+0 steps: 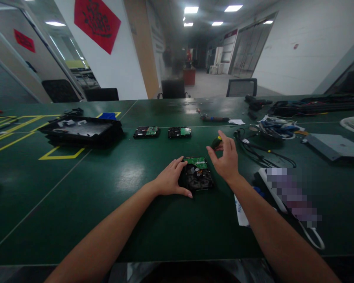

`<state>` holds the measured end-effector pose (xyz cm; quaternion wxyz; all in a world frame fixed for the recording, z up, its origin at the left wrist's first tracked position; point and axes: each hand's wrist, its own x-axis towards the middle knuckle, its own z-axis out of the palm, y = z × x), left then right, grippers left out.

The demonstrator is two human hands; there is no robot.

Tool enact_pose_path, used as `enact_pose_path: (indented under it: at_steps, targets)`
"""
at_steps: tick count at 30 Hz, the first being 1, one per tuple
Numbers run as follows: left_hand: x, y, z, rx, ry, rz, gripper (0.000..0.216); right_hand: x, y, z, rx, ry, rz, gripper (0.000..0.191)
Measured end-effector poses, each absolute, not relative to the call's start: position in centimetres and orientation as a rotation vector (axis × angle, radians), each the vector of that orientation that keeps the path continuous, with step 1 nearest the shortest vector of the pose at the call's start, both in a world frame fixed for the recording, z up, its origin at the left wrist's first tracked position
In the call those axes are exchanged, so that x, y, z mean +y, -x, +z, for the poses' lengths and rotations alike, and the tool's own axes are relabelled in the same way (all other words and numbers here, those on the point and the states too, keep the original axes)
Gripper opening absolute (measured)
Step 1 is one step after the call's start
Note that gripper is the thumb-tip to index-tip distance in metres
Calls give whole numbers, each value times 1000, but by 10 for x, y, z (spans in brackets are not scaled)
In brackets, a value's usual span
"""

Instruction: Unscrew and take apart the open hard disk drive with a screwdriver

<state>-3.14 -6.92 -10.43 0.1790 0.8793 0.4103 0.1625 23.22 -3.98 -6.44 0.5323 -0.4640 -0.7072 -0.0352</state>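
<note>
A hard drive (198,180) lies flat on the green table, its green circuit board facing up along the far side. My left hand (172,177) rests on its left edge, thumb along the near side and fingers over the far left corner. Above the drive's far right corner, my right hand (225,156) grips a screwdriver (216,142) by its dark green and yellow handle. The shaft seems to slant down toward the board; whether its tip touches a screw is too small to tell.
Two more hard drives (146,132) lie farther back. Black trays (82,131) are stacked at left. On the right are black cables (258,149), a bowl of cables (275,127), a grey metal box (336,146) and a blurred-out object (292,194). Another tool (215,118) lies behind.
</note>
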Motion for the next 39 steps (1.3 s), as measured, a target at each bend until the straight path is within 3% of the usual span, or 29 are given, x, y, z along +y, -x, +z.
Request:
enact_pose_path:
  at_steps: [6, 39]
  targets:
    - [-69, 32, -106, 1158, -2490, 462, 134, -37, -230, -69, -1687, 1075, -12, 73]
    - [-69, 31, -104, 1135, -2490, 492, 130, -35, -231, -71, -1655, 1073, -55, 65]
